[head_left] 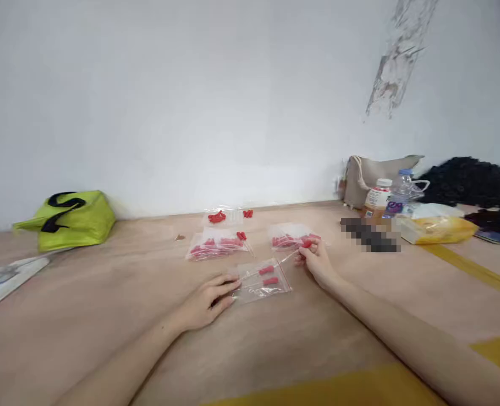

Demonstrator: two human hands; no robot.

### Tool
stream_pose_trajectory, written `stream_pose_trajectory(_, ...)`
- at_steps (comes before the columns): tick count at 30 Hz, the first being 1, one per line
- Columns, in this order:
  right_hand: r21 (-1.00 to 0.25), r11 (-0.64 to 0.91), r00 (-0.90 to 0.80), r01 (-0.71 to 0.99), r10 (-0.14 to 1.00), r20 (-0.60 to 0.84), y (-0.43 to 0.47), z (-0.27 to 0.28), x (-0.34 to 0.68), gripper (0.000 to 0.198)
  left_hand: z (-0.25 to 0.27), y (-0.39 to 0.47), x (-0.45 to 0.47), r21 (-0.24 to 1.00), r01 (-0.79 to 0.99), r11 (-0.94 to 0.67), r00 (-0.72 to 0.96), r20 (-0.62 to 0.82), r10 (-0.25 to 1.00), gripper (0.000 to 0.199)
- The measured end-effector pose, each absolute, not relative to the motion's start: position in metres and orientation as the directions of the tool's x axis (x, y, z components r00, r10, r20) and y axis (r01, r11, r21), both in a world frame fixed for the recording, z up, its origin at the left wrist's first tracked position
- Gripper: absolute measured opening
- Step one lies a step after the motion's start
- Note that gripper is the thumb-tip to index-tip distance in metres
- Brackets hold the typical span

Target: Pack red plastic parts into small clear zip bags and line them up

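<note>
Yellow tape strips (326,389) cross the tan wooden table (84,316) closest to me, and above them my left hand (207,301) lies flat, fingers pressing the near edge of a small clear zip bag with two red-capped pieces inside (263,280). My right hand (315,259) is pinched shut on a thin clear dropper with a red bulb (303,247), its tip aimed at that bag's mouth. Behind lie filled clear bags of red droppers (216,246), with a lime-green tote (70,219) far left and plastic bottles (387,197) far right.

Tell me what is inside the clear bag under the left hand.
The clear bag holds two red-tipped pieces; the left hand covers its left edge, hiding anything there.
</note>
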State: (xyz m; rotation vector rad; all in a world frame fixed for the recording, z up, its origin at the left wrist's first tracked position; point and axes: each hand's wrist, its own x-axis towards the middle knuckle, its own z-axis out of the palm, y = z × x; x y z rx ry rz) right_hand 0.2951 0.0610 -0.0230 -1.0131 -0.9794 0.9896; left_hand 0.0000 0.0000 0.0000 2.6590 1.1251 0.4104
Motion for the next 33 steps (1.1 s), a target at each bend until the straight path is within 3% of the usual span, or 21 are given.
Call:
stream_pose_trajectory(8, -0.970, 0.208, 0.256, -0.126, 0.951, 0.171, 0.052, -0.021, 0.296, 0.040, 0.002, -0.004, 0.000, 0.319, 0.634, -0.705, 0.685, 0.192, 0.703, 0.037)
stream_pose_trajectory(17, -0.974, 0.133, 0.171, -0.183, 0.980, 0.102, 0.046, -0.024, 0.285, 0.044, 0.002, -0.003, -0.002, 0.322, 0.638, -0.700, 0.679, 0.194, 0.708, 0.039)
stream_pose_trajectory(21, -0.995, 0.101, -0.032, -0.001, 0.994, 0.101, 0.041, -0.020, 0.289, 0.034, 0.002, -0.003, -0.002, 0.312, 0.641, -0.701, 0.683, 0.186, 0.707, 0.039)
stream_pose_trajectory(26, -0.922, 0.250, -0.136, 0.297, 0.966, 0.218, 0.040, -0.019, 0.288, 0.027, 0.002, -0.004, -0.001, 0.308, 0.639, -0.705, 0.681, 0.199, 0.704, 0.039)
stream_pose_trajectory(33, -0.890, 0.330, -0.274, 0.315, 0.929, 0.247, 0.041, -0.021, 0.284, 0.024, 0.001, -0.003, -0.001, 0.309, 0.636, -0.707, 0.681, 0.206, 0.703, 0.039)
